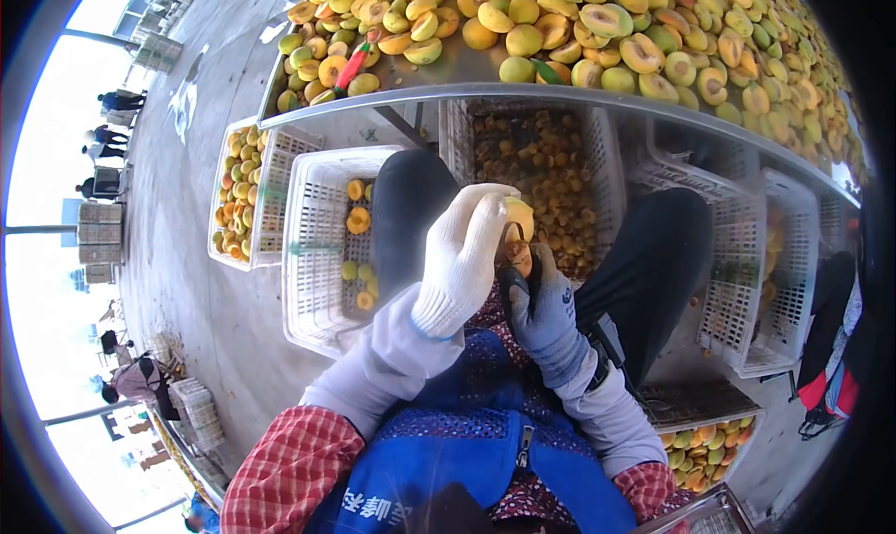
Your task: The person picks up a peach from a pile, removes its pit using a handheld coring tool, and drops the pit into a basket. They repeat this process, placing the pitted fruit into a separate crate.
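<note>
In front of my lap, my left hand [469,245], in a white knit glove, is closed around a yellow peach half [519,218]. My right hand [544,312], in a grey-blue glove with dark coated fingertips, meets it from below, closed on a small pitting tool with a thin curved blade [510,232]. The blade lies against the fruit, beside a brown, rough spot that looks like the pit [517,257]. The handle is hidden inside the right glove. Behind the hands, a white crate [610,175] between my knees holds many brownish pits and scraps.
A metal table [448,93] heaped with halved peaches [644,53] spans the far side, with a red-handled tool [353,69] on it. White crates [297,245] flank my knees on the left and right [733,301]. A crate of peaches [707,455] stands behind my right elbow.
</note>
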The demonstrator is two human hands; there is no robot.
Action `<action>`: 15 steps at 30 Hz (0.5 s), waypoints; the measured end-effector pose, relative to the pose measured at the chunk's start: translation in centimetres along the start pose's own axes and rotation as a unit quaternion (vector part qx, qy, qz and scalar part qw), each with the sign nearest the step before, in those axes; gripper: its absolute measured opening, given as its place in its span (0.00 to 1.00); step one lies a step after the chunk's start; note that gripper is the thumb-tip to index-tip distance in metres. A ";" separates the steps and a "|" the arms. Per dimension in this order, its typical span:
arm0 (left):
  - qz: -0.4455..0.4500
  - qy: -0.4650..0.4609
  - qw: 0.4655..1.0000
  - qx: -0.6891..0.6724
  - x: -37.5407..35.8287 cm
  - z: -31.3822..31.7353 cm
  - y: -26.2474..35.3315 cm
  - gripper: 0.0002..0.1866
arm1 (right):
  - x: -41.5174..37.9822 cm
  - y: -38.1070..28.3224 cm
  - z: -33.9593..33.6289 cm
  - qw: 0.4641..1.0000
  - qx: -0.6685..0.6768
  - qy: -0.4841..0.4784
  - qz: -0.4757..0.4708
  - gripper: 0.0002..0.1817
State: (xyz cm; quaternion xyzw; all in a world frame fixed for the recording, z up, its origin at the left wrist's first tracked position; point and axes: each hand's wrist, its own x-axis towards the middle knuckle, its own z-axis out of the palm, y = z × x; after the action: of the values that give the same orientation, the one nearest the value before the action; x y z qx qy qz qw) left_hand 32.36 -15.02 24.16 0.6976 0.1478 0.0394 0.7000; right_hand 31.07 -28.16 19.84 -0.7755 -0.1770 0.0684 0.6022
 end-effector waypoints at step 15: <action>0.084 -0.027 0.984 0.155 -0.6 0.4 1.4 0.12 | -3.1 1.3 1.1 0.850 0.467 -0.079 0.230 0.19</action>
State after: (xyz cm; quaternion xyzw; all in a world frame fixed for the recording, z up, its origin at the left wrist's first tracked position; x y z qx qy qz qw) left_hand 32.09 -15.55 25.66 0.8082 0.0739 0.0559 0.5816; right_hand 28.14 -28.54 17.93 -0.4137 0.0122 0.3401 0.8444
